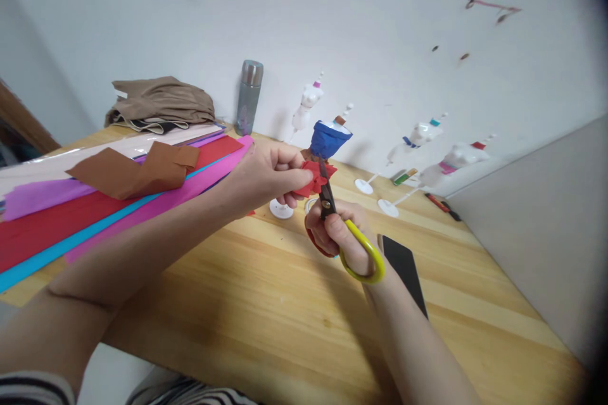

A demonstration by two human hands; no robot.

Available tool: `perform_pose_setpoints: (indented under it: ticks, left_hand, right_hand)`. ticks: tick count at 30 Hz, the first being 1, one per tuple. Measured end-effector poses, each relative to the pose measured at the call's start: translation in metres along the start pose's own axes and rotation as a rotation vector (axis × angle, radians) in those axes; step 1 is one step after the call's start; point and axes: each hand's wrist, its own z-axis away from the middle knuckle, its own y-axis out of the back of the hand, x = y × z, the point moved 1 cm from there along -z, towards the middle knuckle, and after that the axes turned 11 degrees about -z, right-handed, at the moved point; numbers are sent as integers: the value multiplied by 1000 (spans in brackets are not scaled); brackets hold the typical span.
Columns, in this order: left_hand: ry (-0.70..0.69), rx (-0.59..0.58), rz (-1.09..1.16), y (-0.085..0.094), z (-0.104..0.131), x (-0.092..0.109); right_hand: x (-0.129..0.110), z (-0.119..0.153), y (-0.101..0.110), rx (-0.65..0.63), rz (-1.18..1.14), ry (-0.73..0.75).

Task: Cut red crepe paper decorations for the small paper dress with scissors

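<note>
Between thumb and fingers my left hand (282, 174) pinches a small crumpled piece of red crepe paper (311, 180). Scissors with yellow handles (368, 256) are in my right hand (344, 234), thumb through one loop. Their dark blades reach up to the red paper and overlap it; whether they are cutting through it I cannot tell. Just behind stands a small white dress form wrapped in blue paper (330, 139), with brown paper at its neck and below the blue. Its lower part is hidden by my hands and the red piece.
More mini dress forms (308, 101) stand along the wall. Brown paper (137, 171) lies on long coloured sheets (42, 234) at left, near folded brown cloth (164, 101) and a thermos (249, 98). A black phone (403, 272) lies right of my wrist, markers (437, 204) beyond.
</note>
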Motion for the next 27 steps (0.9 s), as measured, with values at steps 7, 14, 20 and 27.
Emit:
perform_pose_setpoints:
  ticks: [7, 14, 20, 27]
  left_hand:
    - [13, -16, 3, 1, 0, 1]
    - [-5, -72, 30, -1, 0, -6]
    - [11, -93, 19, -2, 0, -8]
    - [16, -106, 19, -3, 0, -5]
  right_hand:
    - [1, 2, 2, -10, 29, 25]
    - [-3, 0, 0, -2, 63, 50]
    - [-6, -2, -1, -16, 78, 76]
    - [-4, 0, 0, -12, 72, 45]
